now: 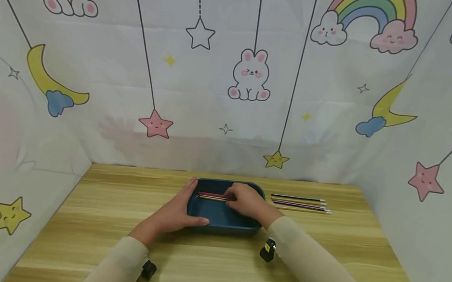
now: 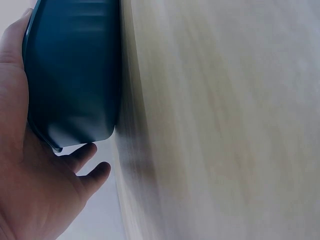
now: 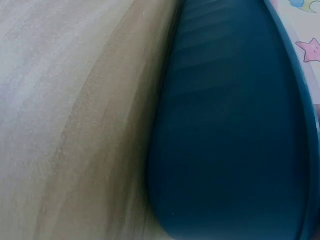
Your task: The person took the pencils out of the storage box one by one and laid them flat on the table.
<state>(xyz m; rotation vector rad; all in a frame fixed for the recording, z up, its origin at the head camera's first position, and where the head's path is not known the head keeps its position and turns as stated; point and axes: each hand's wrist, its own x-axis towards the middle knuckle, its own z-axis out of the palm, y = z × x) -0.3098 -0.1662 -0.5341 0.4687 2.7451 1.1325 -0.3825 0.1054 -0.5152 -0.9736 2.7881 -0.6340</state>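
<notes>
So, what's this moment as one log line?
left hand: holds tray | right hand: holds pencils inside tray | other pencils: on table

On the table [image 1: 199, 263], the tray [image 1: 226, 230] sits between 2 hands: left hand [image 1: 172, 210] at its left end, right hand [image 1: 247, 200] inside its right half. Inner pencils [image 1: 210, 197] lie left of the right hand; outer pencils [image 1: 299, 205] lie right of the tray.

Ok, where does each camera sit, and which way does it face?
Head: worn on the head, facing forward and down at the blue tray; left hand, right hand and forearms show.
Left wrist: on that wrist, facing the tray's outer side; left hand shows.
Right wrist: on that wrist, facing tray and table; no hand clearly shows.
Shared by wrist views: tray, table.
</notes>
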